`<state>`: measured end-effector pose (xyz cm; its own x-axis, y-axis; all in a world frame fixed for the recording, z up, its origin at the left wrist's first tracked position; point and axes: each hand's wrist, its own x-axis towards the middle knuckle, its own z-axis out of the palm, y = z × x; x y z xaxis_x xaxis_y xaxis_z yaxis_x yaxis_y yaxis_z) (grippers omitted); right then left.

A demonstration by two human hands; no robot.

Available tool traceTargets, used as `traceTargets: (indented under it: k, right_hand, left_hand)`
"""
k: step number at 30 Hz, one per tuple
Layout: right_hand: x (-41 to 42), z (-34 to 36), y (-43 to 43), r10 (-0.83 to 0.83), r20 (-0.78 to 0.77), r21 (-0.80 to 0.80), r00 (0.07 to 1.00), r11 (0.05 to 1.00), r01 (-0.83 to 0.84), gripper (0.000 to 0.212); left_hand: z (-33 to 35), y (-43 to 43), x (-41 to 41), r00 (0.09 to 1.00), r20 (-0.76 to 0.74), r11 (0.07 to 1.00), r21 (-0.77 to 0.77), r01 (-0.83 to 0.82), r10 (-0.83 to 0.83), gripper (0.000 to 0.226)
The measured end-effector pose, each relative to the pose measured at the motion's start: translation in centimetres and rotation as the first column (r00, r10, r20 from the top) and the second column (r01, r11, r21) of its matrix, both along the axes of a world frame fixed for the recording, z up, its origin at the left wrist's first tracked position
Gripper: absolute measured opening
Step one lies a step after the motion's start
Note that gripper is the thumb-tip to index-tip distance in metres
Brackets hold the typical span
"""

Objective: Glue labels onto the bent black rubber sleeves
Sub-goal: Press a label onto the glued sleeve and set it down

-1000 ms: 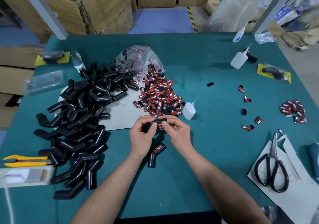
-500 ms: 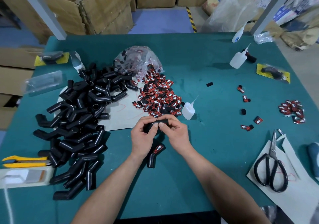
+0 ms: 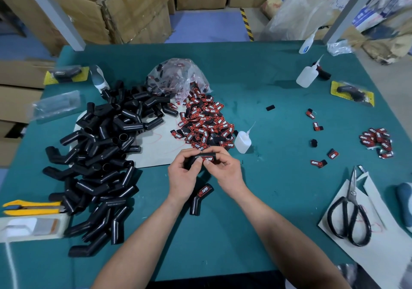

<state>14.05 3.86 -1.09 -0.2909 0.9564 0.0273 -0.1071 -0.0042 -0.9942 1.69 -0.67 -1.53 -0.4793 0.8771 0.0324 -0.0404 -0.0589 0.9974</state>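
Note:
A bent black rubber sleeve [image 3: 197, 157] is held just above the green table [image 3: 278, 115], with a red "TAPER" label [image 3: 208, 159] on its upper side. My left hand [image 3: 181, 177] grips its left end and my right hand [image 3: 226, 170] grips its right end, both thumbs by the label. Below the hands, another labelled sleeve [image 3: 199, 199] lies on the table. A big heap of plain sleeves [image 3: 100, 155] is at the left. Loose red labels [image 3: 205, 121] are piled ahead, a small glue bottle [image 3: 243, 141] beside them.
Scissors [image 3: 350, 217] lie on white paper at the right. More labels [image 3: 376, 141] are scattered right of centre, and two glue bottles [image 3: 306, 77] stand at the far right. A yellow cutter [image 3: 31, 207] lies at the left edge. Cardboard boxes stand beyond the table.
Both hands stayed in place while the fingers shifted on the sleeve. The red label now shows plainly on its top between the thumbs.

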Motion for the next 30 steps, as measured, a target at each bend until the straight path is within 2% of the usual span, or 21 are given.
traceTargets:
  k: [8, 12, 22, 27, 30]
  right_hand:
    - [0.2, -0.8, 0.5, -0.019, -0.021, -0.051, 1.0, 0.999, 0.018, 0.016]
    - [-0.1, -0.9, 0.4, -0.005, -0.092, -0.079, 0.996, 0.997, -0.002, 0.028]
    - [0.1, -0.7, 0.4, 0.02, -0.049, -0.059, 0.999, 0.998, -0.023, 0.028]
    - [0.1, -0.5, 0.4, 0.035, -0.022, -0.041, 0.999, 0.999, -0.036, 0.031]
    - [0.1, -0.5, 0.4, 0.046, -0.07, -0.079, 0.996, 0.996, -0.052, 0.034]
  left_hand:
    - [-0.2, 0.2, 0.0, 0.999, -0.009, 0.997, -0.056, 0.05, -0.051, 0.032]
    - [-0.6, 0.3, -0.4, 1.0, 0.001, 0.997, -0.081, 0.007, -0.007, 0.041]
    - [-0.8, 0.5, -0.6, 0.998, 0.069, 0.995, -0.098, 0.003, 0.004, 0.028]
    - [-0.9, 0.5, -0.6, 0.997, 0.079, 0.996, -0.093, -0.006, 0.014, 0.032]
    - [-1.1, 0.6, -0.7, 0.997, 0.07, 0.996, -0.091, -0.011, 0.017, 0.035]
